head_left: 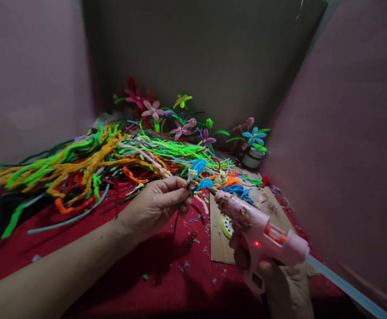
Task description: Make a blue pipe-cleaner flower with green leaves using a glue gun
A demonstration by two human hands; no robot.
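Pinched between the thumb and fingers of my left hand is a pipe-cleaner flower with blue petals, pale stamens in its middle and a dark stem hanging below. My right hand is wrapped round the handle of a pink hot glue gun with its red light lit. The gun's nozzle points left, close to the lower blue petal; whether they touch I cannot tell. A long translucent glue stick sticks out of the gun's back end.
A large heap of coloured pipe cleaners spreads over the red cloth at left and centre. Finished flowers stand behind it. At right lies a cardboard piece with a yellow tape spool; a jar stands farther back.
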